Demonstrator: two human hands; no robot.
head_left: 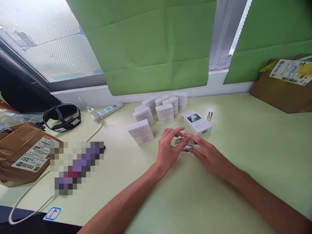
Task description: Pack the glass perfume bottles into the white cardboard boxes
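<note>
My left hand [169, 148] and my right hand [207, 152] meet over a small clear glass bottle [183, 143] lying on the pale green table [170, 195]. Fingers of both hands pinch and cover it, so most of the bottle is hidden. Just behind the hands lies a flat white box with a flower picture [197, 122]. A small silver cap [210, 114] stands to its right.
Several upright white boxes [158, 112] cluster behind the hands. A power strip [108, 110] and a black headband device [62, 117] lie at the back left. Cardboard parcels sit at the left edge [21, 152] and the far right [285, 84]. A white cable [29, 191] runs along the left.
</note>
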